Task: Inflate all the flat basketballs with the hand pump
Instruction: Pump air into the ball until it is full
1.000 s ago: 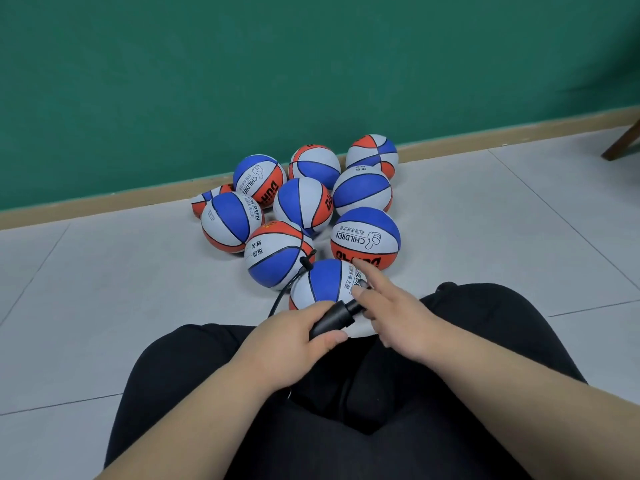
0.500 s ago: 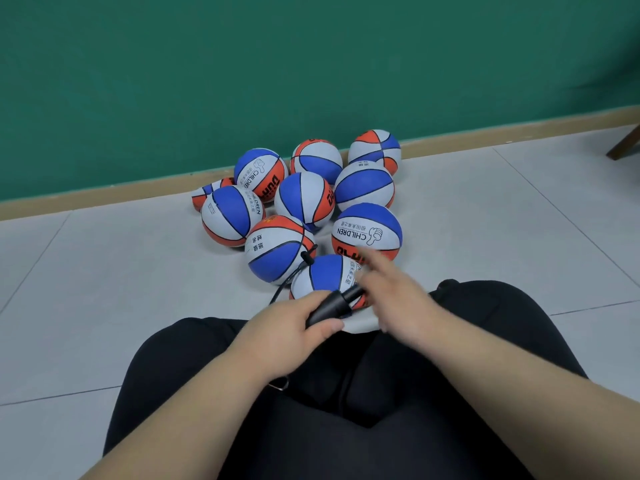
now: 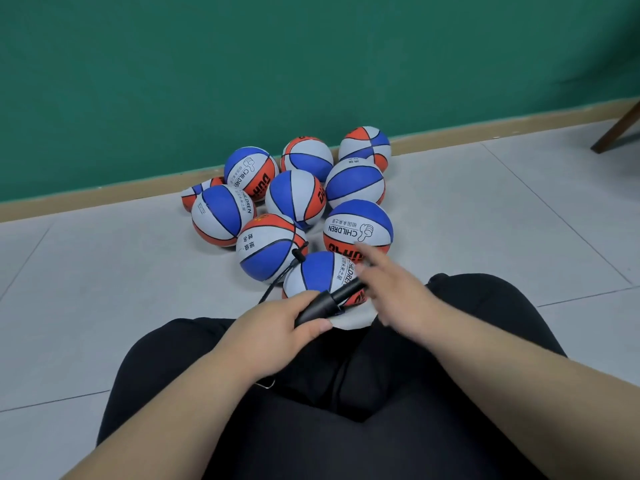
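Person was sitting on the tiled floor (image 3: 104, 289) in black trousers (image 3: 346, 427), knees apart. The left hand (image 3: 277, 330) had its fingers and thumb wrapped round the fat end of the black hand pump (image 3: 320, 306), which pointed up and to the right over the nearest basketball (image 3: 318, 275) — that one sat right between the knees. The right hand (image 3: 398, 296) was just beside the thin end of the pump, blurry, with its fingers stretched out loose and the index finger aimed at the ball marked CHILDREN (image 3: 358, 226). It didn't look to be gripping anything, though I couldn't tell if it touched the pump.

A thin black hose (image 3: 277, 285) ran up from near the left hand, its tip lying against the red, white and blue ball (image 3: 266, 251) next to the nearest one. The rest of the balls were bunched together close to the green wall (image 3: 311, 64) — one at the far left (image 3: 194, 195) looked squashed and half hidden. A wooden chair leg (image 3: 614, 129) poked in at the top right.
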